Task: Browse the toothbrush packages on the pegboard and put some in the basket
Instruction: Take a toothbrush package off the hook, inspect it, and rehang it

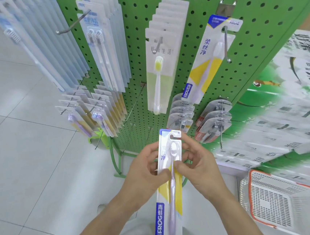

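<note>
Toothbrush package (pixel 169 188) held upright near body, pinched at upper edges by left hand (pixel 145 167) and right hand (pixel 196 162), probably for label inspection; basket (pixel 283 199) kept near right for drop.

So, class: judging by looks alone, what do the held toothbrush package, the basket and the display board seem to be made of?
Toothbrush package: printed card under a clear plastic blister, judging by the glossy bulge over the brush.
Basket: moulded plastic, white slotted walls with an orange rim.
Pegboard: probably painted metal, evenly green and punched with regular holes; the look alone can't confirm it.
</note>
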